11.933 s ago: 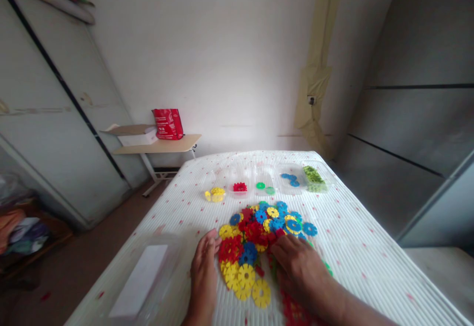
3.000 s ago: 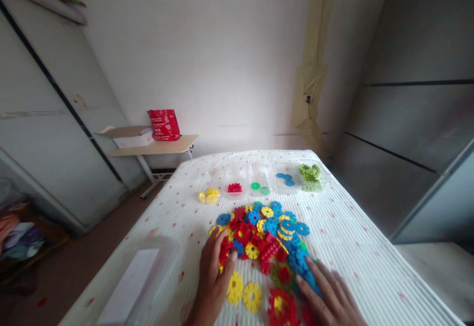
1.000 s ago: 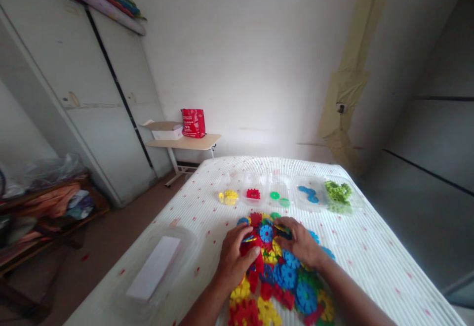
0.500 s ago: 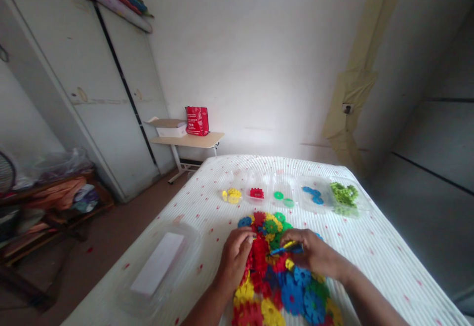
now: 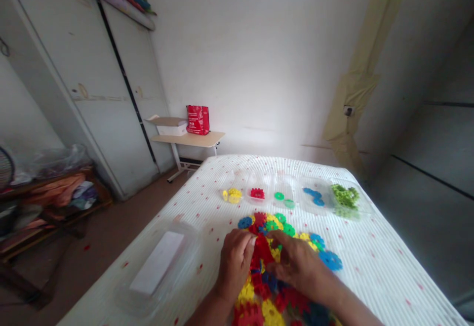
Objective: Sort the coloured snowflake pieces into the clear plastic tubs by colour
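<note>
A heap of toothed plastic interlocking discs and blocks (image 5: 272, 311) in red, yellow, blue and green lies on the cloth. On its left side, my left hand (image 5: 235, 259) has thumb and fingers closed at a red interlocking block (image 5: 263, 251), and the grip point is partly hidden. My right hand (image 5: 301, 269) arches over the heap from the right. Its thumb and forefinger are apart near that red block, with nothing visible between them. The palm hides pieces beneath it. A blue disc (image 5: 330, 261) rests to the right of that hand.
Clear containers behind the heap hold yellow pieces (image 5: 234, 193), a red piece (image 5: 256, 193), green pieces (image 5: 279, 196), blue pieces (image 5: 315, 196) and light-green pieces (image 5: 345, 196). At left, a clear container (image 5: 185, 247) bears a white slab (image 5: 158, 263). The table's far edge (image 5: 281, 156) faces the wall.
My right hand has moved left and slightly down over the heap, and the blue and yellow pieces in its fingers are no longer visible there. My left hand stays nearly in place.
</note>
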Demonstrator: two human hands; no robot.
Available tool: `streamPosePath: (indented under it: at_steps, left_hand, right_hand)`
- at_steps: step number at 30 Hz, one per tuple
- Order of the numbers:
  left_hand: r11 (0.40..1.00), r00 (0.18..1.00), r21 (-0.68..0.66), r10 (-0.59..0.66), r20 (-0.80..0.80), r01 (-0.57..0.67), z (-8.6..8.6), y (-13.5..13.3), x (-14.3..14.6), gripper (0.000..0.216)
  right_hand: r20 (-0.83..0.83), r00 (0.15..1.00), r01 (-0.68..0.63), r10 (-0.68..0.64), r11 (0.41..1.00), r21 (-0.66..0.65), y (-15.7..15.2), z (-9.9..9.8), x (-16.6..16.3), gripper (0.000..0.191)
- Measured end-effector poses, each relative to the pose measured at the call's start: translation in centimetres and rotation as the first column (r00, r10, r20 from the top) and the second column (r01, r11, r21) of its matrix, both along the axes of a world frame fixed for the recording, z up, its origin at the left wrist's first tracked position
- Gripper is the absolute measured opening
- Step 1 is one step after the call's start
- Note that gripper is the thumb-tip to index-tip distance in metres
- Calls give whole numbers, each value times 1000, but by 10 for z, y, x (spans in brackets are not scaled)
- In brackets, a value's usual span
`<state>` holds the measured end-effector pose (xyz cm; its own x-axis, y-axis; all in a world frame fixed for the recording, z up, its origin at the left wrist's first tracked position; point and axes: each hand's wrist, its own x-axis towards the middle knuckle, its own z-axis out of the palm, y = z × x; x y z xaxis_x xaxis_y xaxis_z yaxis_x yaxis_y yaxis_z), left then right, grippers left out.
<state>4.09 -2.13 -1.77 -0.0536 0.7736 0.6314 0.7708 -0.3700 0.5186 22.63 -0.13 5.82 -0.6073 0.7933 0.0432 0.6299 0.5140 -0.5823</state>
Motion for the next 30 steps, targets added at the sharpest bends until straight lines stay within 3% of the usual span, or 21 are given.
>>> streamPosePath:
  at_steps: [3, 9, 14, 18, 22, 26, 30]
  left_hand:
    - [1000, 1000, 15, 22, -20, -22, -1, -1, 2, 23]
    - [1000, 999, -11, 15, -48, -15, 1, -1, 2, 25]
    - [999, 1000, -47, 18, -25, -19, -1, -3, 1, 27]
    - [994, 991, -101, 50, 128, -37, 0, -2, -2, 29]
    - [983, 927, -176, 110, 358, -49, 0, 0, -9, 29]
    - [975, 856, -219, 151, 494, -45, -1, 4, -15, 33]
    - [969, 813, -242, 175, 555, -43, -3, 9, -19, 35]
  right_hand:
    - [-5, 1000, 31, -31, 998, 59, -6, -14, -15, 62]
    - [-143, 988, 59, -58, 998, 1, -6, -15, -22, 41]
    - [-126, 980, 163, -152, 983, 80, 1, -17, -18, 31]
    - [-149, 957, 268, -250, 957, 114, 15, -19, -5, 38]
    - [-225, 934, 306, -278, 947, 100, 34, -12, 17, 32]
    - [-278, 936, 246, -218, 967, 71, 40, -7, 25, 33]
    - [-229, 967, 125, -109, 991, 55, 30, -11, 10, 26]
